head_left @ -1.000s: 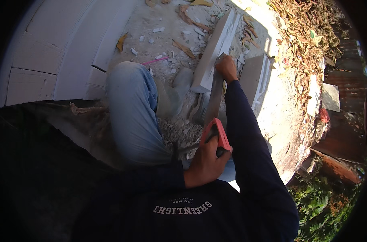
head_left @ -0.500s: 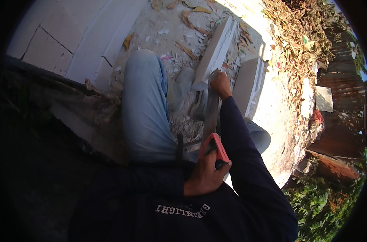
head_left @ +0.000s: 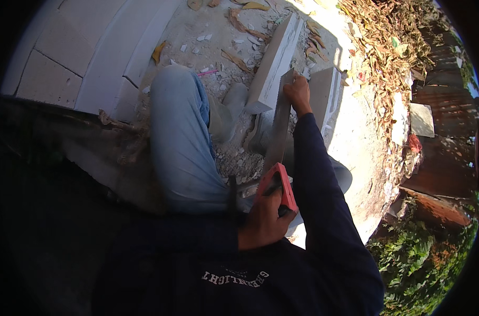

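Across the dusty, chip-strewn ground [head_left: 214, 23], a long, pale grey squared block [head_left: 275, 59] was laid toward 12 o'clock. A straight, red-handled hand saw with a thin grey metal blade [head_left: 278, 138] was held just beside its near end; whether they touched could not be told. The saw's long axis was run from the handle at 6 o'clock to the tip, pointed slightly past 12. It was judged light, springy and sharp-toothed, best gripped by the handle. That was wrapped by the left hand [head_left: 265, 217]; the tip was pinched by the right hand [head_left: 297, 94].
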The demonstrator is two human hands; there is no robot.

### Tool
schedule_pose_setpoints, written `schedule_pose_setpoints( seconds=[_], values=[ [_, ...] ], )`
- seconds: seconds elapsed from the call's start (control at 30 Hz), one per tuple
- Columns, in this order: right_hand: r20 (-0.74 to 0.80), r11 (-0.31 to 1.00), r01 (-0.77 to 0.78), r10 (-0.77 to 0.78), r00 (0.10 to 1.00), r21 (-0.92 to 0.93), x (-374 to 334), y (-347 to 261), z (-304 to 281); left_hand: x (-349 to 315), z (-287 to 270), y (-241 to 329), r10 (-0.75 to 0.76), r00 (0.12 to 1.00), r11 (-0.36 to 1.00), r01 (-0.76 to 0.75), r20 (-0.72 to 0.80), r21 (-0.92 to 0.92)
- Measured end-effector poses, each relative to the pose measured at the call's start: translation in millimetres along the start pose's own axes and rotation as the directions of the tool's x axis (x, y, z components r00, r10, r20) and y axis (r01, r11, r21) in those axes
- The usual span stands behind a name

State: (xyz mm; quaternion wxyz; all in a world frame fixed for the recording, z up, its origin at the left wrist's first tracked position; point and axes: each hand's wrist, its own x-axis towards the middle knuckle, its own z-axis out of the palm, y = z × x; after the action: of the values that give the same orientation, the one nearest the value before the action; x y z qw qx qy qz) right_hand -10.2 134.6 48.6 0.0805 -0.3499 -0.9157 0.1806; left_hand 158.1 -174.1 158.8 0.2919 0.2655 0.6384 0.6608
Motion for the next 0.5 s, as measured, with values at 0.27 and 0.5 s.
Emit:
schedule_pose_setpoints(
  seconds=[0.27,0.5],
  values=[
    [-0.284,0.995,0.024,0.003,0.959,0.093,51,-8,2,54,19,-102,-0.091,0.987,0.970,0.118,-0.132,0.212],
    [-0.319,0.986,0.113,-0.069,0.945,0.119,57,20,50,72,14,-157,0.016,0.969,0.970,0.044,-0.245,0.238]
  ],
)
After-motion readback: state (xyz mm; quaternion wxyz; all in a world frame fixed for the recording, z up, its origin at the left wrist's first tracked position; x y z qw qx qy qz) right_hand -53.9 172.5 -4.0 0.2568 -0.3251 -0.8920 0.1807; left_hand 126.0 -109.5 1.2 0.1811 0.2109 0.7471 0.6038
